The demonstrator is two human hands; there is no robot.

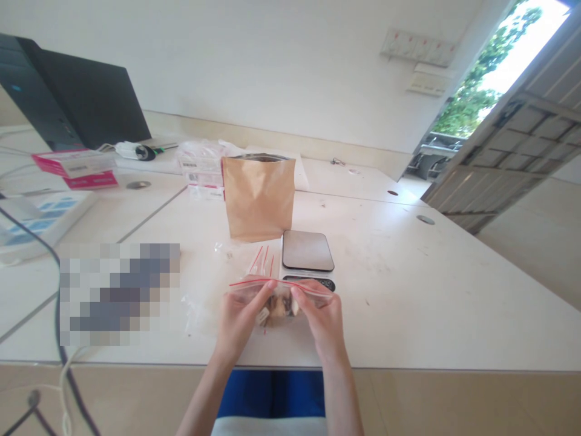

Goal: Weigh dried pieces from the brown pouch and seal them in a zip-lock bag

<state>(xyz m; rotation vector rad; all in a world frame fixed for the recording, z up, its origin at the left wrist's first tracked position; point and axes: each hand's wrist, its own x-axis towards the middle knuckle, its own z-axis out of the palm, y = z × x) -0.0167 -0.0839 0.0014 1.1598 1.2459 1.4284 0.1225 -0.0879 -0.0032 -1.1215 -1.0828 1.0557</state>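
A clear zip-lock bag with a red strip along its top hangs between my two hands, low over the table's front edge. Inside it are several pale brown and dark pieces whose kind I cannot make out. My left hand pinches the bag near the red strip, thumb on top. On the other side my right hand pinches the same edge, its thumb close to the left one. Just beyond my hands stands a digital scale, its dark display panel partly covered by my right hand. Flat clear bags with red strips lie left of the scale.
Behind the scale an upright brown paper pouch stands with its top open. Pink and white boxes sit behind it to the left. A black computer case, a cable and a blurred-out patch occupy the left side.
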